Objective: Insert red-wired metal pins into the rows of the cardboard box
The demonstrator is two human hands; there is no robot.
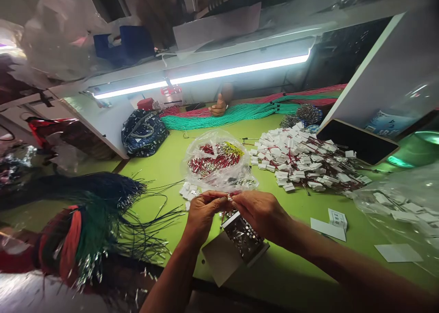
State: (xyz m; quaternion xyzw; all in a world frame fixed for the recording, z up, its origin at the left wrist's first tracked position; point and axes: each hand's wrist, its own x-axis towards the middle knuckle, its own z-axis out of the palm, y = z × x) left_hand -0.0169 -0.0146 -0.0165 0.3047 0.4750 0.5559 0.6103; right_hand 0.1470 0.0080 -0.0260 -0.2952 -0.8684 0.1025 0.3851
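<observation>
My left hand [205,211] and my right hand [261,212] meet at the middle of the green table, fingers pinched together around a small red wire piece [229,197] with a shiny end. Just beyond them lies a clear plastic bag [219,178] holding many red wires [209,161] with metal tips and a few yellow ones. Under my right hand is a small open box [242,240] with shiny parts inside. Several white connectors [188,193] lie next to my left hand.
A large heap of white connectors [295,155] sits at right, beside a dark tablet-like object [358,140]. Bundles of dark wires [103,189] cover the left. Green wires [219,117] run along the back, where another person's hand [218,107] rests.
</observation>
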